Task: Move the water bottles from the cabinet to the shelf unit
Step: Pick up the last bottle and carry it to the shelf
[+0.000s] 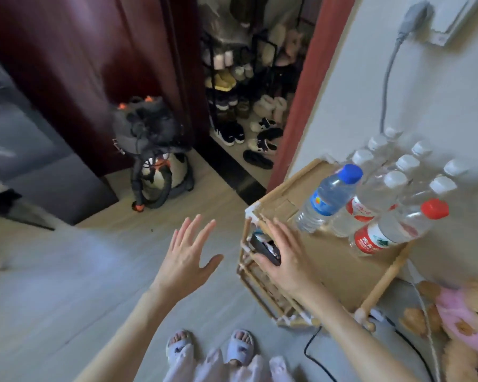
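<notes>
Several water bottles stand on top of a wooden shelf unit (331, 260) at the right. A blue-capped bottle (329, 201) is at the front left, a red-capped bottle (392, 232) at the front right, and white-capped bottles (398, 175) are grouped behind them against the wall. My left hand (189, 256) hovers open over the floor, left of the unit, fingers spread. My right hand (284, 255) is open, palm down over the unit's front left corner, empty. The cabinet is not recognisable in this view.
A black device (265, 248) lies under the unit's top edge by my right hand. A vacuum cleaner (152, 150) stands by a dark red door. A shoe rack (249, 92) fills the doorway. A plush toy (458, 321) and cables (312, 351) lie at the lower right.
</notes>
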Tool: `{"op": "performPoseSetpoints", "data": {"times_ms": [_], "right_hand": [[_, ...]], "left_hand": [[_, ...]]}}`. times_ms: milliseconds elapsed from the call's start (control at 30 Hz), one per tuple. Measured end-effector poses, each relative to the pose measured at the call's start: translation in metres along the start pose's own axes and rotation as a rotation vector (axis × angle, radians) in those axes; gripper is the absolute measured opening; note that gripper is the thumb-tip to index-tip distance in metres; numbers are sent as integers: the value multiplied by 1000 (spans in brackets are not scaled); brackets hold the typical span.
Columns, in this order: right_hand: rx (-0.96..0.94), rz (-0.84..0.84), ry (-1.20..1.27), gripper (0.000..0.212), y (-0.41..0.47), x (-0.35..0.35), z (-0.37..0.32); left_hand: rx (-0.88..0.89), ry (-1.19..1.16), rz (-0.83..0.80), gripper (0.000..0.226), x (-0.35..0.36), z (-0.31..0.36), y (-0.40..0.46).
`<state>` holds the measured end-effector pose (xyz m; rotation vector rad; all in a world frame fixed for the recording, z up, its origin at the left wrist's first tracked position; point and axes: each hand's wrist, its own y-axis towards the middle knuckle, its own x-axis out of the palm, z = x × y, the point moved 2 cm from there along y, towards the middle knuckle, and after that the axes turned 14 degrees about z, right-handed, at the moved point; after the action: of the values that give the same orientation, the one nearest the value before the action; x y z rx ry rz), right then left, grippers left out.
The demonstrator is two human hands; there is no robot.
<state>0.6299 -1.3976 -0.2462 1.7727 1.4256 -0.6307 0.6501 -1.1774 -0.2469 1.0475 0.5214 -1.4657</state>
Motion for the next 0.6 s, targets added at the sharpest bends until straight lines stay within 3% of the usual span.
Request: {"op": "performPoseSetpoints", "data": {"times_ms": [133,267,467,600], "right_hand": [[-299,-228,-27,83,7,57,-96],[-542,-450,2,83,-29,130,-197],[-848,-706,88,85,-146,241,-367],[-994,-814,231,84,-230,296,-488]], "left_hand": [[-192,118,146,67,-62,-56,-67],[-523,133,277,73,-115,-119,-177],[-975,202,466,80,-201,-198,-359],[-1174,310,579,81,-259,-235,-459]]}}
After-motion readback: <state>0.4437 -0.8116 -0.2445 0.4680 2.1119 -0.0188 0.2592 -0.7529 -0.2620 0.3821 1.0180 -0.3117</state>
